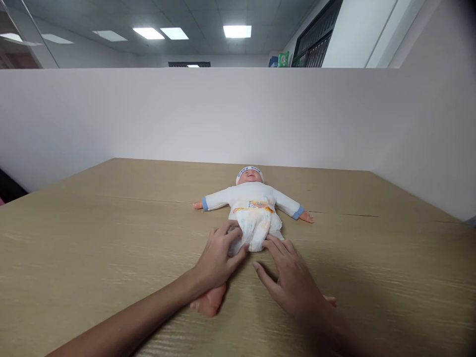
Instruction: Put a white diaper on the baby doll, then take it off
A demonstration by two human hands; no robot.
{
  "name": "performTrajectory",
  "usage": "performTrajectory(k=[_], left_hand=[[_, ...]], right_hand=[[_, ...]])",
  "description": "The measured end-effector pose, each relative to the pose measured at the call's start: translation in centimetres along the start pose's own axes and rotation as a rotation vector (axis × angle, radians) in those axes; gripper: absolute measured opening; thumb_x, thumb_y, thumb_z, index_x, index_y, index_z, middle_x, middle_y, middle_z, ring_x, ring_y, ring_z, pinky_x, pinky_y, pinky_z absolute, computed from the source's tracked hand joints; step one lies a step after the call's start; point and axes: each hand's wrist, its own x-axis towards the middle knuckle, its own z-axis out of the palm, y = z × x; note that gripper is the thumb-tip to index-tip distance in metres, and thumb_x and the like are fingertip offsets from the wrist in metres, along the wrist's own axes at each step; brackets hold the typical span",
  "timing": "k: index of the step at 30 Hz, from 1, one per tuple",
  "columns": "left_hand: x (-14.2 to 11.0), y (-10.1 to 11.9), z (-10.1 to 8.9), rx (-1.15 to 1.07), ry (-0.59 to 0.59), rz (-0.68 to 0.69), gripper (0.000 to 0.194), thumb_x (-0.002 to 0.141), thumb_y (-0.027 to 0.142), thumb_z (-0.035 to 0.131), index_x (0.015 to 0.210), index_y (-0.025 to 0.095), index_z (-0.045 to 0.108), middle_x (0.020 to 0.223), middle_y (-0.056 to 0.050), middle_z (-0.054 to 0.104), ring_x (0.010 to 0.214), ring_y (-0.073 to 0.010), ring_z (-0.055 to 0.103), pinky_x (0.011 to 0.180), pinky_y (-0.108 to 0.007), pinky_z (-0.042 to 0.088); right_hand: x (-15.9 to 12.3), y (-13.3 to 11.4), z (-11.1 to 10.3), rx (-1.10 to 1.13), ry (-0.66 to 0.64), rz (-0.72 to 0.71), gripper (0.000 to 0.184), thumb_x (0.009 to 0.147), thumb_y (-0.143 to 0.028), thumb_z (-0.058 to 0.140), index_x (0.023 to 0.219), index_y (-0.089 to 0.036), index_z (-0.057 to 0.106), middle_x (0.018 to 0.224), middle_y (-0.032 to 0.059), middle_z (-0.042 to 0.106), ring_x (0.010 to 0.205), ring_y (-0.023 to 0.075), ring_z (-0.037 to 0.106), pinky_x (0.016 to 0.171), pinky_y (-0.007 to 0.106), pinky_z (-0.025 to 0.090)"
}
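A baby doll [252,191] lies on its back on the table, arms spread, in a white long-sleeved top with blue cuffs and a white printed headband. Round its hips is a white diaper [255,223] with an orange-patterned waistband. My left hand [219,253] has its fingers curled on the diaper's left leg edge, thumb by the crotch. Over at the right leg edge, my right hand [288,272] touches the diaper with its fingertips, fingers stretched and thumb held apart. Below my left wrist shows one doll foot [210,300]; my hands and forearms hide most of the legs.
The wooden table [111,223] has a seam running across it behind the doll's arms. A white partition [186,114] rises along the far edge, and another white wall [427,139] stands on the right.
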Motion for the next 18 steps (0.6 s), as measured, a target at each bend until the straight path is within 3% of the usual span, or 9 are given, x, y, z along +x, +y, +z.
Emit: performTrajectory(k=[2,5,8,13,18], left_hand=[[0.1,0.0,0.0,-0.014,0.000,0.006,0.009,0.103,0.030,0.061,0.104,0.023,0.066,0.137,-0.007,0.066,0.127,-0.0274,0.060,0.105,-0.043,0.040],[0.4,0.0,-0.1,-0.011,-0.023,-0.018,0.017,0.102,0.033,0.061,0.091,0.021,0.058,0.109,-0.003,0.069,0.106,-0.0242,0.062,0.092,-0.039,0.039],[0.7,0.1,-0.1,0.002,-0.050,-0.053,0.025,0.101,0.036,0.060,0.084,0.021,0.051,0.088,0.000,0.063,0.090,-0.0219,0.059,0.085,-0.037,0.037],[0.9,-0.3,-0.1,-0.056,-0.027,-0.135,0.020,0.095,0.039,0.068,0.098,0.023,0.056,0.085,0.002,0.061,0.086,-0.0215,0.055,0.084,-0.036,0.040],[0.9,-1.4,0.3,-0.317,0.028,-0.167,0.034,0.092,0.042,0.074,0.108,0.023,0.052,0.099,0.001,0.059,0.085,-0.0171,0.052,0.079,-0.031,0.044]], right_hand=[[0.3,-0.1,-0.2,0.028,-0.026,0.019,0.023,0.101,-0.027,0.064,0.123,-0.023,0.062,0.130,0.0095,0.070,0.117,0.0311,0.060,0.100,0.049,0.051],[0.9,0.1,-0.2,0.029,-0.031,0.042,0.013,0.100,-0.030,0.064,0.109,-0.022,0.062,0.105,0.0079,0.071,0.102,0.0291,0.061,0.087,0.042,0.050],[1.4,0.5,0.0,0.012,0.001,0.036,0.014,0.100,-0.035,0.064,0.101,-0.021,0.059,0.093,0.0069,0.067,0.092,0.0275,0.062,0.079,0.037,0.047],[1.6,1.1,0.1,0.095,0.050,0.144,0.026,0.097,-0.042,0.064,0.113,-0.022,0.059,0.083,0.0018,0.060,0.075,0.0215,0.061,0.068,0.031,0.044],[1.6,1.8,-0.5,0.236,0.061,0.317,0.032,0.095,-0.045,0.065,0.115,-0.024,0.050,0.078,-0.0037,0.061,0.061,0.0163,0.055,0.063,0.029,0.044]])
